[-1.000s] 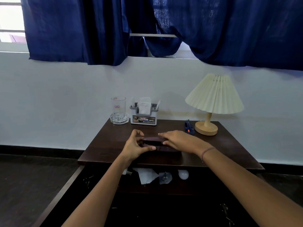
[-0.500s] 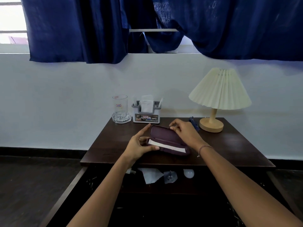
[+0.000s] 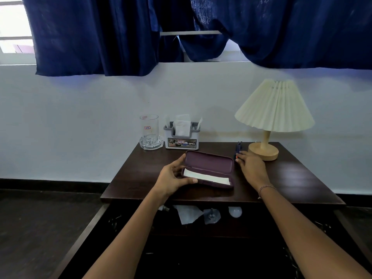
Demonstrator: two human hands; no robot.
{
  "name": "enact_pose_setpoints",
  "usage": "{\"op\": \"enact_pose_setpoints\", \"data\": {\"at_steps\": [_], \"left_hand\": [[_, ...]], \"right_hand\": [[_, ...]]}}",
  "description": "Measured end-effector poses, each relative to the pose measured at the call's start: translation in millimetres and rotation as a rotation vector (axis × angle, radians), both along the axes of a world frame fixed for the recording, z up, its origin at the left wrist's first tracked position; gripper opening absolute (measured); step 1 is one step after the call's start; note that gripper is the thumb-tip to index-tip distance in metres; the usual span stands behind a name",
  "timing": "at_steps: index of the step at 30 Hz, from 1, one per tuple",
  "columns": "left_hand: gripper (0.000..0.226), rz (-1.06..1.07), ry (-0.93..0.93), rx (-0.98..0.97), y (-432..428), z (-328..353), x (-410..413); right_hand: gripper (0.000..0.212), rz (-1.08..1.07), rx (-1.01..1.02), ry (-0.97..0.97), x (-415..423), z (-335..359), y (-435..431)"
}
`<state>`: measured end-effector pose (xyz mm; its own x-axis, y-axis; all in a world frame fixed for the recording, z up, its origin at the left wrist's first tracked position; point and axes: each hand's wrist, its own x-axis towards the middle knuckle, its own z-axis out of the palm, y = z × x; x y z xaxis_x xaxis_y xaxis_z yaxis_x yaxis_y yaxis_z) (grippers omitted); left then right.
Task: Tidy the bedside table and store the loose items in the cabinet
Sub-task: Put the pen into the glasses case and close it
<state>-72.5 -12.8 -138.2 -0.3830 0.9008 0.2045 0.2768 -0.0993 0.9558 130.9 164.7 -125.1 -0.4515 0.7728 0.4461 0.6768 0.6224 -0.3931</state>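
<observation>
1. Foremost, left hand (image 3: 173, 176): gripped the left end of the purple case (image 3: 209, 168), thumb along the front edge, fingers behind the raised lid.
2. Right hand (image 3: 251, 168): apart from the case, fingers extended, tips touching a small dark blue item (image 3: 238, 148); a bracelet (image 3: 265, 188) circled the wrist.
3. Purple case: lay open near the front middle of the bedside table (image 3: 151, 172), a white strip (image 3: 207, 176) inside its base.
4. Dark blue item: sat just beside the lamp (image 3: 269, 117) base, back right.
5. Back left: a glass (image 3: 149, 127) and a grey tissue holder (image 3: 182, 137), side by side.
6. Open cabinet (image 3: 201, 230) below: held a bulb (image 3: 235, 211) and crumpled paper (image 3: 188, 213).
</observation>
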Motion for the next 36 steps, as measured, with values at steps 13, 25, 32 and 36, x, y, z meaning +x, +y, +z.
{"op": "enact_pose_setpoints", "data": {"at_steps": [13,25,32,36], "left_hand": [[0.093,0.023,0.014,0.004,2.5,-1.5,-1.5],[0.095,0.033,-0.01,-0.005,2.8,-1.2,-0.8],[0.096,0.052,-0.004,-0.004,1.8,1.5,1.2],[0.096,0.066,0.017,0.003,2.5,2.0,3.9]], "right_hand": [[0.039,-0.018,-0.014,-0.197,-11.0,-0.8,-4.0],[0.024,-0.161,-0.085,0.174,3.8,-3.9,-16.4],[0.018,-0.181,-0.454,0.979,15.8,-8.5,-34.3],[0.021,0.081,-0.344,1.016,17.3,-7.7,-47.9]]}}
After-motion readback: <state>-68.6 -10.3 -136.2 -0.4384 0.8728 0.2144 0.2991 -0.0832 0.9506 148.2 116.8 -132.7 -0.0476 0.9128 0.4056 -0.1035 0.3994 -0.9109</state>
